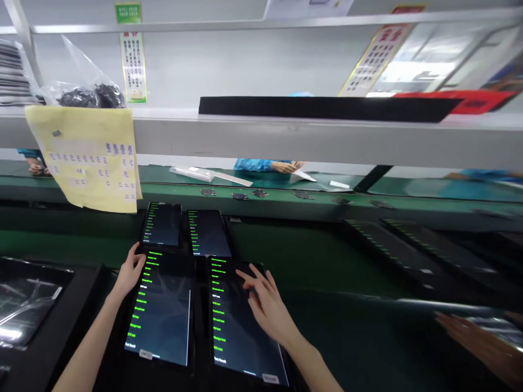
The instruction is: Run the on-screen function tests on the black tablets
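Bag (87, 90) holds dark parts.

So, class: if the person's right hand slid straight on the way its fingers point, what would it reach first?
The right hand points up and left across the near right tablet. Going on, it would probably first reach the far right tablet; depth is unclear.

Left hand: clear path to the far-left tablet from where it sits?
Likely yes. The left hand rests on the near-left tablet's top corner, and the far-left tablet lies just beyond it with nothing between.

Left hand (129, 270) on near-left tablet (161, 310), right hand (265, 302) on near-right tablet (241, 321)
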The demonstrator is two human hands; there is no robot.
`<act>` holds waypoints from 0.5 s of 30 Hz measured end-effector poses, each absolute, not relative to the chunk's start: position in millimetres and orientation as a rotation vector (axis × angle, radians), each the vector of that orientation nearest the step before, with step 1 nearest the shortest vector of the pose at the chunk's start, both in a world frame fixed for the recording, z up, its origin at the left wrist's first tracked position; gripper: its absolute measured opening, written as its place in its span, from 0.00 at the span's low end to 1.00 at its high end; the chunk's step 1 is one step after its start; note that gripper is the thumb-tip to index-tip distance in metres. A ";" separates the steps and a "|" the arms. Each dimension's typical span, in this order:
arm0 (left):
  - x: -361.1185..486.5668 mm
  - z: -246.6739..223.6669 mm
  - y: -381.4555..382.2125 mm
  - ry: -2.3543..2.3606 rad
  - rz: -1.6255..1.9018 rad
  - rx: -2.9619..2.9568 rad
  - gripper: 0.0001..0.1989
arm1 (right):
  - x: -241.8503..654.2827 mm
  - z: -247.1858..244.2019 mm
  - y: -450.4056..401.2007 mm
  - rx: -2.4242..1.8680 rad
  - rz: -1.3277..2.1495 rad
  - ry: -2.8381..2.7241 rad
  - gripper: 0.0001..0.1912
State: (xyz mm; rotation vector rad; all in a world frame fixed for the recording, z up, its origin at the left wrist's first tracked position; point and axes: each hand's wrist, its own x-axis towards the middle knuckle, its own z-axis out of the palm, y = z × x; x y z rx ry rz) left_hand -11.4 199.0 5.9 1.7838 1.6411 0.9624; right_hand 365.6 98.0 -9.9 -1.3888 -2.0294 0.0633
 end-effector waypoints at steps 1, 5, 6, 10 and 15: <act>-10.3 4.1 207.9 1.652 0.972 1.730 0.37 | 371.2 -9.7 94.9 -1.391 0.065 -2.026 0.09; -8.0 2.2 224.0 1.664 1.020 1.637 0.43 | 397.2 -12.7 91.6 -1.448 0.042 -1.994 0.10; -8.7 2.8 224.2 1.657 1.035 1.625 0.42 | 404.3 -14.4 93.2 -1.460 0.025 -1.986 0.11; -16.7 4.6 222.6 1.635 1.159 1.527 0.39 | 434.2 -20.8 114.7 -1.533 -0.042 -1.939 0.12; -24.4 -1.7 223.5 1.483 1.373 1.408 0.35 | 472.1 -12.2 194.0 -1.705 -0.099 -1.869 0.08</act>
